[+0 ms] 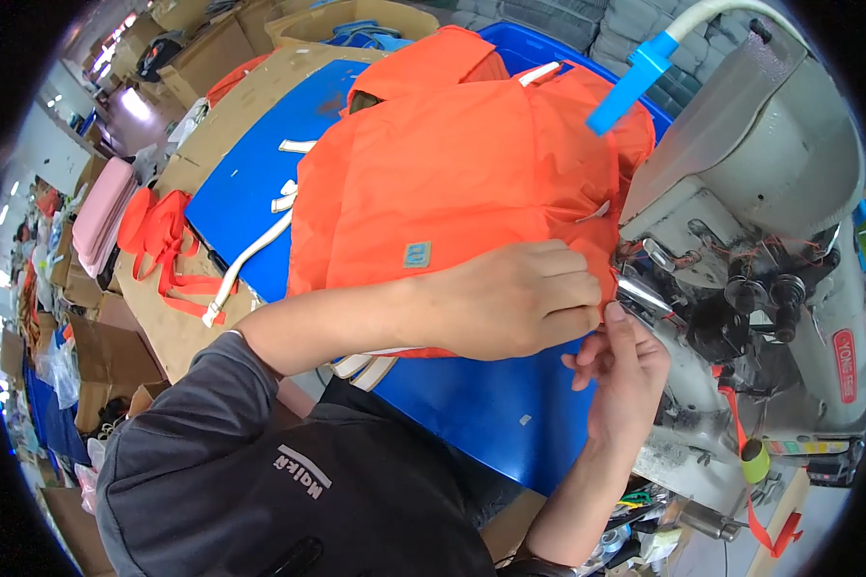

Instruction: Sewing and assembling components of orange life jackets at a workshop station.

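An orange fabric bag with white straps and a small grey-and-blue label lies spread over the blue work surface. Across its near right part reaches my left hand, back up, with the fingers curled down on the cloth by its right edge. My right hand pinches that same edge between thumb and forefinger, its other fingers loosely bent. Just beyond my fingertips is the sewing machine, whose metal parts stand beside the cloth edge. My left fingertips are partly hidden.
A white strap with a buckle hangs off the bag's left side. Orange webbing and a pink folded piece lie further left. Behind the bag stand a blue bin and a cardboard box. A blue clip hangs from a white tube.
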`<control>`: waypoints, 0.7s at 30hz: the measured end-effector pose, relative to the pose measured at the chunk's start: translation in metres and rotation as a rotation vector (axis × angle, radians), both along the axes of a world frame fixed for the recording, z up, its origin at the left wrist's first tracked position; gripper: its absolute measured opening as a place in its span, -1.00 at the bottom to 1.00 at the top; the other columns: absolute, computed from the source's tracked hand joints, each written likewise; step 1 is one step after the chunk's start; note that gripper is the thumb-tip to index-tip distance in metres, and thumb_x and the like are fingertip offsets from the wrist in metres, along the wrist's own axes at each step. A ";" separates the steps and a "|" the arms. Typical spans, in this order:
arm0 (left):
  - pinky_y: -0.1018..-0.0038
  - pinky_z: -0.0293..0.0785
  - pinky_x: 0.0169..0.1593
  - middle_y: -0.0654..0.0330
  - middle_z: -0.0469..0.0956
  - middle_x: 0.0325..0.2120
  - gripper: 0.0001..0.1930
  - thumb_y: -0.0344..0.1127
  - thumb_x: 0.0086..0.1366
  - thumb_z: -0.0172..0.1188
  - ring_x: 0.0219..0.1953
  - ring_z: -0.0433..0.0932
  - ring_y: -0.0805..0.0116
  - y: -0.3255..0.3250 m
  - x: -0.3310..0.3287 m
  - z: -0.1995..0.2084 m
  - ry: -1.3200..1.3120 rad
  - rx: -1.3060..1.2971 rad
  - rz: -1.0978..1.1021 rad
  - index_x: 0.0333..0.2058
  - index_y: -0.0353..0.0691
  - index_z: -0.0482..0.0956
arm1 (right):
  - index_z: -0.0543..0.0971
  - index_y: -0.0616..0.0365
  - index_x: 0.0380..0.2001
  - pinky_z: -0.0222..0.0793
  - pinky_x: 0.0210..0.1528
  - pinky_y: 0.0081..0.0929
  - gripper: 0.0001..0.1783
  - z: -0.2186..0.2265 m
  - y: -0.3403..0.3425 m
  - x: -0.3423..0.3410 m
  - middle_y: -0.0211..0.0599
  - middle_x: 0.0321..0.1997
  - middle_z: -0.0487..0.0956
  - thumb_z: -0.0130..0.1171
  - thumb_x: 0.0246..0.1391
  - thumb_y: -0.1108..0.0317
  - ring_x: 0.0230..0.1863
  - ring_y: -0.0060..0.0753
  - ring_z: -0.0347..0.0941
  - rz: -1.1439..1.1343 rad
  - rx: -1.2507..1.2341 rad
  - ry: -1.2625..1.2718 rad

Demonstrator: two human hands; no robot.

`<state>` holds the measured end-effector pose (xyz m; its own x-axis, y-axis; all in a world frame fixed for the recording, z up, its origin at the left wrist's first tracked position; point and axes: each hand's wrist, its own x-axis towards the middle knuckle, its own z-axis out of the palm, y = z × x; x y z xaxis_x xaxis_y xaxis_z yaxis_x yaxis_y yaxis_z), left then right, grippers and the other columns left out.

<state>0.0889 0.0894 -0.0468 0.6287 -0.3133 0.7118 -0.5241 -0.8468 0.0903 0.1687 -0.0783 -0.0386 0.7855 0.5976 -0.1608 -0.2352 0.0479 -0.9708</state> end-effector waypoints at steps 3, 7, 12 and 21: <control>0.40 0.43 -0.30 0.16 0.44 -0.36 -0.85 -0.38 0.00 0.19 -0.33 0.47 0.21 -0.001 0.000 0.000 -0.001 -0.040 0.004 -0.42 -0.30 0.50 | 0.53 0.26 -0.54 0.23 -0.73 -0.66 -0.68 -0.001 0.001 0.001 -0.28 -0.68 0.51 0.10 0.25 0.28 -0.79 -0.56 0.31 -0.004 -0.004 0.006; 0.40 0.44 -0.31 0.17 0.44 -0.36 -0.83 -0.37 0.00 0.20 -0.35 0.48 0.22 -0.009 -0.001 -0.006 -0.054 -0.014 0.117 -0.40 -0.29 0.51 | 0.53 0.26 -0.52 0.33 -0.66 -0.65 -0.70 0.001 0.002 -0.003 -0.34 -0.70 0.48 0.09 0.25 0.30 -0.80 -0.57 0.29 -0.009 -0.016 -0.011; 0.42 0.49 -0.29 0.17 0.47 -0.36 -0.81 -0.34 0.01 0.19 -0.37 0.49 0.27 -0.003 0.001 -0.017 -0.249 0.043 0.158 -0.37 -0.28 0.53 | 0.52 0.26 -0.51 0.47 -0.53 -0.58 -0.70 -0.003 0.002 -0.006 -0.40 -0.72 0.42 0.08 0.26 0.30 -0.80 -0.58 0.28 -0.017 0.025 -0.024; 0.44 0.50 -0.26 0.18 0.48 -0.38 -0.85 -0.33 0.06 0.17 -0.36 0.49 0.33 0.006 0.007 -0.019 -0.405 0.217 0.117 -0.39 -0.25 0.54 | 0.53 0.24 -0.54 0.44 -0.60 -0.57 -0.67 -0.005 0.006 -0.006 -0.37 -0.74 0.42 0.09 0.23 0.24 -0.83 -0.57 0.25 -0.002 0.024 0.023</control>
<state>0.0957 0.0953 -0.0654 0.3537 -0.4258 0.8328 -0.3810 -0.8788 -0.2874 0.1623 -0.0723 -0.0433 0.7828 0.6000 -0.1648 -0.2578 0.0717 -0.9635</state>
